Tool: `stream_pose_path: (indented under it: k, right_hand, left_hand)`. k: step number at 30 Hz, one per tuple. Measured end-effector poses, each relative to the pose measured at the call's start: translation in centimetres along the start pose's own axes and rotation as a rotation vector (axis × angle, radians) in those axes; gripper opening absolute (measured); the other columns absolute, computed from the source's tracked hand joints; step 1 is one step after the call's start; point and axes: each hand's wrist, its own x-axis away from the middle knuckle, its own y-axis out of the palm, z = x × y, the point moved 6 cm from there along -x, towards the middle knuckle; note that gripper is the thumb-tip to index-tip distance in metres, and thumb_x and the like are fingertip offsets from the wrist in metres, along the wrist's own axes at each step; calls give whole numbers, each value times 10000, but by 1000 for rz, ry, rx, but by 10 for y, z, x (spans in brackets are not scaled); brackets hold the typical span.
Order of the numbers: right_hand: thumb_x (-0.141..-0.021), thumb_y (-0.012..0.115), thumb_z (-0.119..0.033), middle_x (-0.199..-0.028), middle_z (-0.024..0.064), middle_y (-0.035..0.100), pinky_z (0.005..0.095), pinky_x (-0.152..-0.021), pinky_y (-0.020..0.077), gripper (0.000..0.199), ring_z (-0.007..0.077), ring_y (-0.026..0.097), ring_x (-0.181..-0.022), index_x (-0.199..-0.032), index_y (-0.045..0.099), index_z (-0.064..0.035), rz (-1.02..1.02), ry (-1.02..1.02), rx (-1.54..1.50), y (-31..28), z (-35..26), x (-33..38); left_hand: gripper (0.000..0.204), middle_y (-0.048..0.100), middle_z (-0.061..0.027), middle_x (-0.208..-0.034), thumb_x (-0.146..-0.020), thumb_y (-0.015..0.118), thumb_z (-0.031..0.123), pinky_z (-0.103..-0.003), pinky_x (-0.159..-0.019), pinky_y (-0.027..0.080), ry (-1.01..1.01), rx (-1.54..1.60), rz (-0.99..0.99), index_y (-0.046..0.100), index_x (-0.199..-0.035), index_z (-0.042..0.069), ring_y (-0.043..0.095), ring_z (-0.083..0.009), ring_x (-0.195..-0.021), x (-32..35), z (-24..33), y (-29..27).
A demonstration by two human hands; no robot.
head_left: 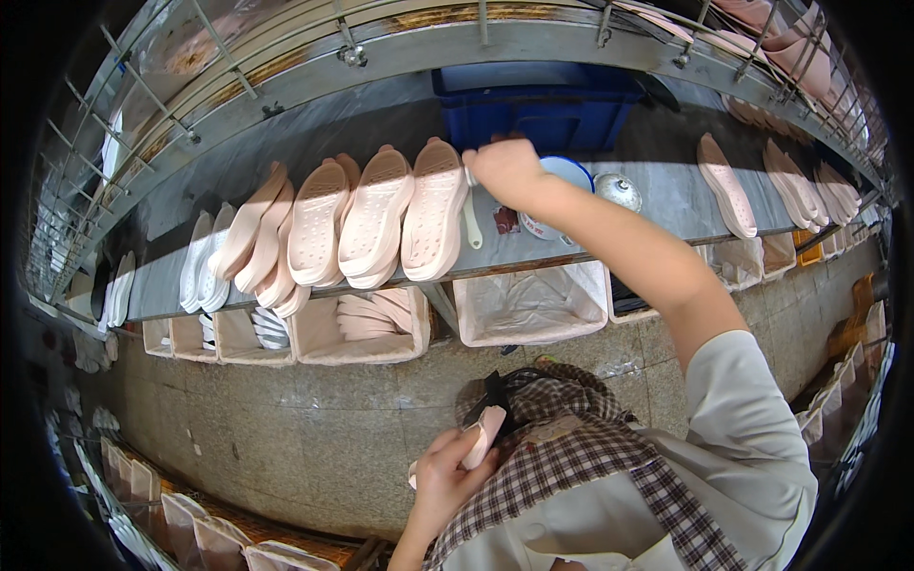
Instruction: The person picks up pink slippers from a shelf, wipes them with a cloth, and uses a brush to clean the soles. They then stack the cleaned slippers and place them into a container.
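Down by my checked apron, my left hand (451, 476) is closed around a pale pink shoe sole (486, 436), seen mostly edge-on. My right arm stretches across the bench, where my right hand (506, 173) is closed with its fingers curled. What its fingertips grip is too small to make out. Just left of that hand, a row of pale pink soles (436, 209) leans together in overlapping pairs. A pale green handle (473, 226) lies below the fingertips. Partly behind my forearm are a white bowl with a blue rim (568, 173) and a silvery round container (617, 193).
A blue crate (533, 119) sits at the back of the bench under a metal wire rack (409, 43). More soles (725, 186) stand at the right. Lined bins (531, 305) hang below the front edge, some with pink pieces. Behind me, more bins line the tiled floor (314, 428).
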Motion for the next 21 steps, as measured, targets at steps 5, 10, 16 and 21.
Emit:
stream_pose_path:
  k: [5, 10, 16, 21]
  right_hand:
    - [-724, 668, -226, -867, 80, 627, 377, -637, 500, 307, 260, 624, -781, -964, 552, -73, 603, -207, -242, -89, 35, 63]
    - [-880, 554, -387, -938, 167, 615, 419, -677, 498, 415, 349, 621, -827, -1069, 473, -26, 81, 48, -355, -74, 83, 90]
    - [-841, 543, -188, -936, 252, 627, 460, -733, 487, 317, 390, 622, -869, -1047, 468, 42, -392, 149, -373, -19, 108, 98]
    - [-775, 591, -103, -914, 153, 629, 424, -664, 504, 154, 352, 623, -843, -910, 570, -32, -409, -154, -179, 9, 88, 79]
  left_hand:
    - [245, 536, -106, -711, -733, 721, 61, -304, -510, 428, 24, -37, 11, 641, -960, 13, 543, -222, -585, -8, 4, 4]
    - [286, 561, -115, -719, -682, 749, 64, -313, -566, 442, 41, -77, -23, 654, -949, 20, 557, -247, -621, -23, 7, 16]
    - [271, 564, -131, -717, -688, 736, 60, -326, -573, 448, 110, -96, -24, 654, -944, 23, 564, -266, -622, -42, 16, 29]
    - [261, 556, -140, -711, -685, 727, 47, -330, -554, 437, 80, -92, -3, 651, -932, 10, 550, -273, -605, -52, 15, 36]
